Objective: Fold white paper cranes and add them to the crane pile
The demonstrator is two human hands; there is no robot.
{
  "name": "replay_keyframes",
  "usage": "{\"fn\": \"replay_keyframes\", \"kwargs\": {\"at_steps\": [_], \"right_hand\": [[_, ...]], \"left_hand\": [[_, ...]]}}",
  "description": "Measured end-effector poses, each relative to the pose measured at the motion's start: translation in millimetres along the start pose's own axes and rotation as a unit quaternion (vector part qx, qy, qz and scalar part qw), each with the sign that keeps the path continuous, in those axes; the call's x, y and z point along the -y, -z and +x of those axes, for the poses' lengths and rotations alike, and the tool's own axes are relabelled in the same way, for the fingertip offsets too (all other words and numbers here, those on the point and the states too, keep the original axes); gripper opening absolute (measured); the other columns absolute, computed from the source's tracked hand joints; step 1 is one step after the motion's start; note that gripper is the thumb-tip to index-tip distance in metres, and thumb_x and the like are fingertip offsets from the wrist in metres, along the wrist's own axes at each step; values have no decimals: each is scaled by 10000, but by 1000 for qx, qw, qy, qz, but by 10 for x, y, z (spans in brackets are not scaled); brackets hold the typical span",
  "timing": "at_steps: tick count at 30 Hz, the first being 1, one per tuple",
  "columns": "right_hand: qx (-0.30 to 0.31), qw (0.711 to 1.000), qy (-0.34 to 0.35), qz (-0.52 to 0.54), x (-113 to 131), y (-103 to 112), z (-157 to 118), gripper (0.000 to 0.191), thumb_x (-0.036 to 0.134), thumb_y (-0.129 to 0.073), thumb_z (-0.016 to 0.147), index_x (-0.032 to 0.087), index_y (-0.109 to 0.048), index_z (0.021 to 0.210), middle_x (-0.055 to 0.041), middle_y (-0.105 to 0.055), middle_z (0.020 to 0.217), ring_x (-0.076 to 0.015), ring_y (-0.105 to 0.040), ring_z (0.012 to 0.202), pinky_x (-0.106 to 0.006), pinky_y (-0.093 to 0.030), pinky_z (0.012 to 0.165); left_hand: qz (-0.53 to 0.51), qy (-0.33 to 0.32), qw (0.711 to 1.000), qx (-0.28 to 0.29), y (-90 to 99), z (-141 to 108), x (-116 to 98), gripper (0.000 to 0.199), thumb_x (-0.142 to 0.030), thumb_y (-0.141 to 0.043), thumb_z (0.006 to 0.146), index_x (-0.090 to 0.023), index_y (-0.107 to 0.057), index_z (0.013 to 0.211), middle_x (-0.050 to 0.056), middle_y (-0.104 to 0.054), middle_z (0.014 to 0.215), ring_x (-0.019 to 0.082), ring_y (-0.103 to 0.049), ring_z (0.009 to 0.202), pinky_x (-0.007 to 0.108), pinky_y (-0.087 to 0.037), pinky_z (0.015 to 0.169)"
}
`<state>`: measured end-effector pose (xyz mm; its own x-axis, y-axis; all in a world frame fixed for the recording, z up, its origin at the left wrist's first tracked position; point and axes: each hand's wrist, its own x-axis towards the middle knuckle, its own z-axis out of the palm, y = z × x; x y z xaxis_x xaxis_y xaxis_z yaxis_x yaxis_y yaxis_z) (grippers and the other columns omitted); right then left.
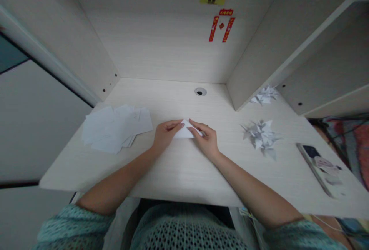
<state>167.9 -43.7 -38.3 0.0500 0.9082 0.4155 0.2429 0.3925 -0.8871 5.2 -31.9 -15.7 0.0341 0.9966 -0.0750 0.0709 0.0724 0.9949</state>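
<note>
A folded piece of white paper [184, 133], roughly triangular with its point away from me, lies on the desk in front of me. My left hand [167, 132] pinches its left side between thumb and fingers. On the other side my right hand [206, 136] grips the right slope, thumb on top near the middle. The fingers cover parts of both sloping edges. Left of my left hand is a loose pile of white paper sheets [112, 129]. To the right of my right hand sits a cluster of folded paper pieces [261, 136] with pointed tips.
More folded paper pieces [265, 95] lie farther back, beside the upright divider panel [259, 42]. A phone [323, 171] rests near the desk's right edge. A round cable hole [200, 91] is set toward the back, and red paper strips [213, 29] hang on the back panel.
</note>
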Motion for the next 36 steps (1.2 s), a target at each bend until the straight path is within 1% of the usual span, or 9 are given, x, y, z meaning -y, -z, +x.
{"fn": "replay_keyframes", "kwargs": {"at_steps": [6, 10, 15, 19, 23, 26, 30, 36], "right_hand": [[13, 1000, 13, -12, 11, 14, 0, 235, 288, -637, 814, 268, -707, 1037, -37, -733, 900, -164, -651, 767, -303, -510, 718], [13, 1000, 21, -13, 14, 24, 3, 229, 276, -634, 818, 258, -710, 1033, -34, -721, 839, -152, -633, 721, -288, -493, 672], [10, 1000, 28, -10, 30, 37, 11, 237, 266, -640, 813, 253, -708, 1040, -40, -720, 871, -151, -633, 744, -290, -491, 690], [10, 1000, 24, -16, 42, 39, 6, 250, 272, -639, 812, 246, -703, 1052, -38, -712, 835, -149, -620, 713, -286, -482, 653], [0, 1000, 18, -25, 36, 29, -2, 248, 290, -635, 813, 246, -706, 1046, -34, -709, 811, -147, -610, 690, -283, -480, 625], [-1, 999, 17, -28, 32, 25, -2, 239, 297, -632, 814, 248, -710, 1035, -40, -717, 838, -153, -623, 712, -291, -493, 648], [-3, 999, 16, -32, 38, 29, 3, 223, 302, -635, 811, 252, -717, 1013, -44, -729, 854, -160, -637, 728, -300, -504, 673], [3, 999, 9, -38, 49, 41, 13, 213, 315, -631, 814, 255, -720, 998, -47, -734, 878, -170, -651, 759, -309, -512, 702]], "left_hand": [[20, -23, 999, -17, -20, -35, -20, 335, -402, -693, 719, -209, -726, 991, 34, -720, 1024, 235, -663, 967, 344, -502, 892], [31, -29, 999, -10, -19, -34, -14, 329, -391, -687, 730, -212, -718, 1004, 26, -712, 1038, 237, -659, 986, 351, -497, 912], [40, -43, 998, -11, -31, -56, -36, 316, -368, -681, 740, -216, -712, 1015, 18, -704, 1054, 230, -656, 999, 342, -490, 933], [50, -59, 997, -26, -43, -72, -53, 301, -357, -668, 754, -214, -713, 1015, 17, -707, 1044, 216, -664, 980, 318, -503, 912], [71, -67, 995, -26, -38, -70, -37, 303, -368, -651, 770, -218, -708, 1027, 21, -709, 1039, 207, -676, 943, 304, -522, 859], [102, -75, 992, -27, -29, -72, -36, 305, -383, -639, 779, -228, -706, 1034, 17, -710, 1043, 206, -676, 941, 301, -522, 847], [141, -94, 985, -28, -22, -76, -46, 288, -388, -634, 783, -249, -712, 1023, 6, -714, 1035, 204, -672, 950, 300, -507, 874], [132, -80, 988, -27, -23, -54, -6, 312, -411, -635, 778, -254, -704, 1038, 5, -727, 1000, 190, -686, 878, 292, -518, 822]]}}
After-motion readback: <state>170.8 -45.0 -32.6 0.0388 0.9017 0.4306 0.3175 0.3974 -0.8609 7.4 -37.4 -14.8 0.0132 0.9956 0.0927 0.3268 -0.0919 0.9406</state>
